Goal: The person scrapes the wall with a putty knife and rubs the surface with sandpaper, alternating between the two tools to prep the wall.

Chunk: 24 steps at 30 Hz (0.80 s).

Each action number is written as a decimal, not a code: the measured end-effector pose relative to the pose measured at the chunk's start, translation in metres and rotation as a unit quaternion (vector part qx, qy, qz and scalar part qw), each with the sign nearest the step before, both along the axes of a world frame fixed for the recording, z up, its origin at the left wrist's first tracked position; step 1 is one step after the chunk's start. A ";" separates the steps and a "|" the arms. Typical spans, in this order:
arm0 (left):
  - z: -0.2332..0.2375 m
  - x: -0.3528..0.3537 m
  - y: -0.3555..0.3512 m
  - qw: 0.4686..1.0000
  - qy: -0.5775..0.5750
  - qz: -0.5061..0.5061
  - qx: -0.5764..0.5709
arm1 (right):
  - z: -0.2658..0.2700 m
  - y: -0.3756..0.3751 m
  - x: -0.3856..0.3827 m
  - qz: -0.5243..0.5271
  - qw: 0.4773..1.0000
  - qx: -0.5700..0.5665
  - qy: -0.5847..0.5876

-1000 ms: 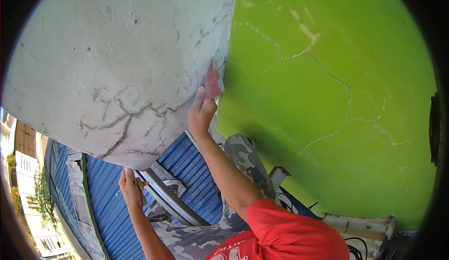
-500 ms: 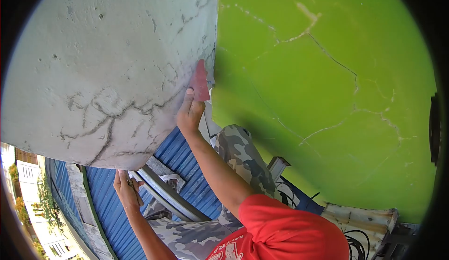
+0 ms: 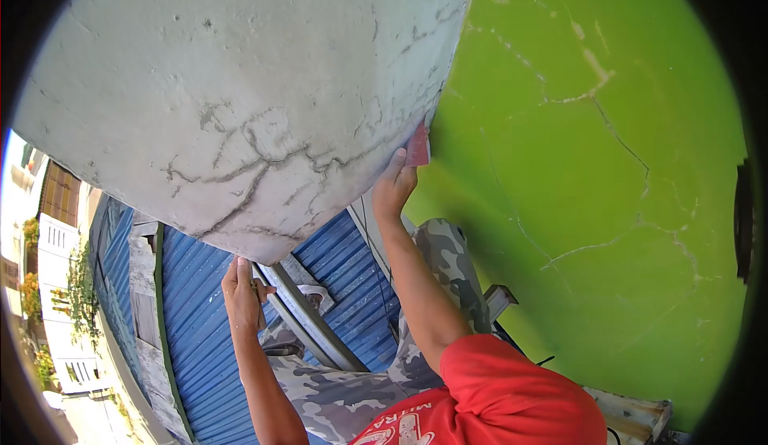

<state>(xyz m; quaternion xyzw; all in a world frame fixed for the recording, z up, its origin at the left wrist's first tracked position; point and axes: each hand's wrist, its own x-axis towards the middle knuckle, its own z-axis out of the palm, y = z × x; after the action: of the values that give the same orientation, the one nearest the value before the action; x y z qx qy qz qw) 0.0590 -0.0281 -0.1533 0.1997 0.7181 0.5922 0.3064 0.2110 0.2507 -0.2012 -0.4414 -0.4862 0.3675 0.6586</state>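
Note:
My right hand (image 3: 392,187) is raised and shut on a small red scraper (image 3: 418,146). It presses the scraper against the corner where a grey, cracked plaster wall (image 3: 240,85) meets a bright green wall (image 3: 576,165). My left hand (image 3: 243,291) is lower, its fingers pointing up against the bottom edge of the grey wall, at the top end of a grey metal rail (image 3: 300,317). Its thumb lies across something small; I cannot make out whether it grips it.
Blue corrugated roofing (image 3: 200,341) lies below, with buildings and a street far down at the left (image 3: 56,285). My camouflage trouser leg (image 3: 448,269) and red sleeve (image 3: 504,397) fill the bottom. The green wall has long pale cracks (image 3: 632,237).
The view has swung, so the wall corner now sits further right. My right hand with the red scraper has slid down the corner's edge; less of the scraper shows. My left hand stays at the wall's bottom edge.

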 end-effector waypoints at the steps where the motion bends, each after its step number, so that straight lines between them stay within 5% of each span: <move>1: 0.000 0.001 -0.003 1.000 0.001 0.006 0.001 | 0.001 -0.020 -0.007 0.010 1.000 0.009 -0.005; 3: 0.004 0.006 0.005 1.000 0.005 0.005 0.010 | 0.011 -0.078 -0.042 -0.036 0.993 0.103 -0.053; 5: 0.002 0.006 0.007 1.000 -0.013 0.016 0.015 | 0.008 -0.146 -0.069 0.060 0.978 0.168 -0.105; 8: 0.005 0.004 0.003 1.000 -0.013 0.010 0.021 | -0.012 -0.132 -0.052 0.117 0.960 0.212 -0.141; 10: 0.013 0.005 0.006 1.000 -0.001 0.006 0.008 | 0.024 -0.095 -0.040 0.009 0.982 0.177 -0.068; 13: 0.008 0.002 0.001 1.000 -0.001 -0.006 -0.006 | 0.060 -0.041 -0.028 0.056 0.975 -0.161 0.142; 15: 0.008 0.005 0.003 1.000 -0.003 -0.006 -0.002 | 0.078 -0.048 -0.041 0.029 0.973 -0.142 0.178; 18: 0.008 0.011 0.007 0.999 -0.014 0.023 0.023 | 0.051 -0.155 -0.077 0.038 0.990 0.119 -0.062; 19: 0.007 0.012 0.011 1.000 -0.013 0.016 0.023 | 0.050 -0.158 -0.073 0.091 0.987 0.129 -0.037; 21: 0.009 0.008 0.005 1.000 -0.010 0.020 0.016 | 0.058 -0.122 -0.060 0.048 0.992 0.113 -0.012; 23: 0.009 0.005 0.003 1.000 0.007 0.005 0.000 | 0.087 -0.046 -0.024 0.081 0.990 -0.072 0.087; 24: 0.010 0.006 0.004 1.000 0.018 -0.003 -0.012 | 0.087 -0.034 -0.025 0.052 0.991 -0.066 0.104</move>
<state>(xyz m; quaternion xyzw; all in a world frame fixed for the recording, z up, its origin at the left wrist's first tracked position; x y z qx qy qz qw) 0.0653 -0.0243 -0.1431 0.2084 0.7303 0.5786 0.2973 0.1857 0.2162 -0.1144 -0.4178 -0.4118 0.4763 0.6549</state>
